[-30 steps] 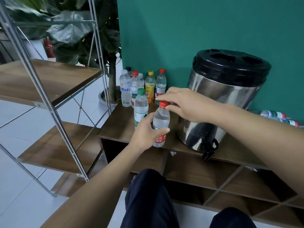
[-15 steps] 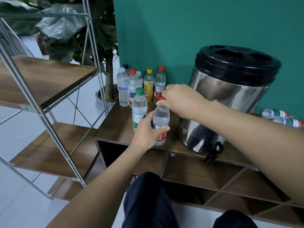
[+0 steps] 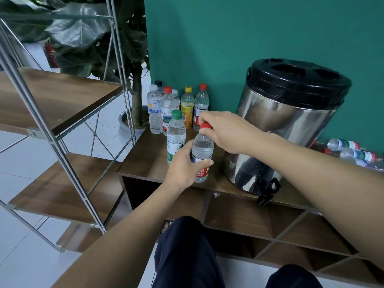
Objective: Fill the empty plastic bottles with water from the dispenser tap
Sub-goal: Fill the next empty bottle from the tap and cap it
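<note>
Teal wall, white tiled floor, wooden furniture.
A teal wall [image 3: 239, 38] backs a low wooden cubby bench [image 3: 149, 163]; a metal-framed wooden shelf rack [image 3: 62, 96] and potted plant [image 3: 99, 38] stand off its left end.

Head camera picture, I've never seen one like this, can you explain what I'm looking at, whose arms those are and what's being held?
The camera sits on a person's head and looks forward and down, so the two arms are the wearer's own. The left hand grips the body of a clear bottle; the right hand pinches its red cap. The bottle stands on a low wooden cabinet. Beside it stands a green-capped bottle, with more bottles behind by the green wall. On the right is a steel water dispenser with a black tap; further bottles lie beyond it.
</note>
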`<state>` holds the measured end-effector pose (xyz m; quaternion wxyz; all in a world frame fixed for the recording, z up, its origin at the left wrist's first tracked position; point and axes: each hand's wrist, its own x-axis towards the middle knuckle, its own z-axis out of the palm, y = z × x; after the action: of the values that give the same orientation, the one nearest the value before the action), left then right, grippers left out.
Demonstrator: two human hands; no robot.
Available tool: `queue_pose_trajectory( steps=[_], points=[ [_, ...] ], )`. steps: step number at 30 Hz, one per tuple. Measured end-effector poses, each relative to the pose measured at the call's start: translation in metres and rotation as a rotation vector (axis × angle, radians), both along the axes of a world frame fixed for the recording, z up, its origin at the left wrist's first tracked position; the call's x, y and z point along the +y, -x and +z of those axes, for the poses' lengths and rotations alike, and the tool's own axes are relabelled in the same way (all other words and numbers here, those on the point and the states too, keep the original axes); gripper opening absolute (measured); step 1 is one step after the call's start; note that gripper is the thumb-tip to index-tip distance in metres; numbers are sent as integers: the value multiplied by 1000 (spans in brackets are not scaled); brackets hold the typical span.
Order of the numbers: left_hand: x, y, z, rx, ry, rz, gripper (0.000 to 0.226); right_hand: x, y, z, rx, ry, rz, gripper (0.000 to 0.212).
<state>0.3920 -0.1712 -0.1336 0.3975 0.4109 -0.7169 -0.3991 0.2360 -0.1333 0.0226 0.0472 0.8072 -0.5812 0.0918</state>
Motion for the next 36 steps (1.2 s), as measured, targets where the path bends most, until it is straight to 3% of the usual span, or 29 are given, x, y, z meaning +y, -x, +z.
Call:
queue_pose_trajectory(
  steps=[5, 11, 13, 16, 19, 22, 31, 36],
  points=[
    [1, 1, -3, -11, 9, 56, 56, 2, -2, -16, -141, 83, -83, 19],
    [6, -27, -34, -55, -37, 76, 61, 14, -14, -78, -509, 25, -331, 57],
    [4, -43, -42, -67, 2, 162, 43, 14, -17, -103, -603, -21, -400, 61],
    [-2, -61, -42, -15, 11, 246, 28, 9, -20, -134, -669, -44, -448, 57],
    [-13, -64, -34, 17, 20, 277, 50, -3, -22, -143, -710, -8, -472, 53],
    [-30, -60, -34, -66, 65, 257, 70, -21, -24, -148, -785, 41, -468, 50],
    [-85, -36, -42, 12, 62, 225, 50, -71, -23, -175, -832, 165, -493, 48],
    [-122, -16, -45, 61, 64, 224, 56, -111, -18, -178, -810, 208, -572, 47]
  ],
)
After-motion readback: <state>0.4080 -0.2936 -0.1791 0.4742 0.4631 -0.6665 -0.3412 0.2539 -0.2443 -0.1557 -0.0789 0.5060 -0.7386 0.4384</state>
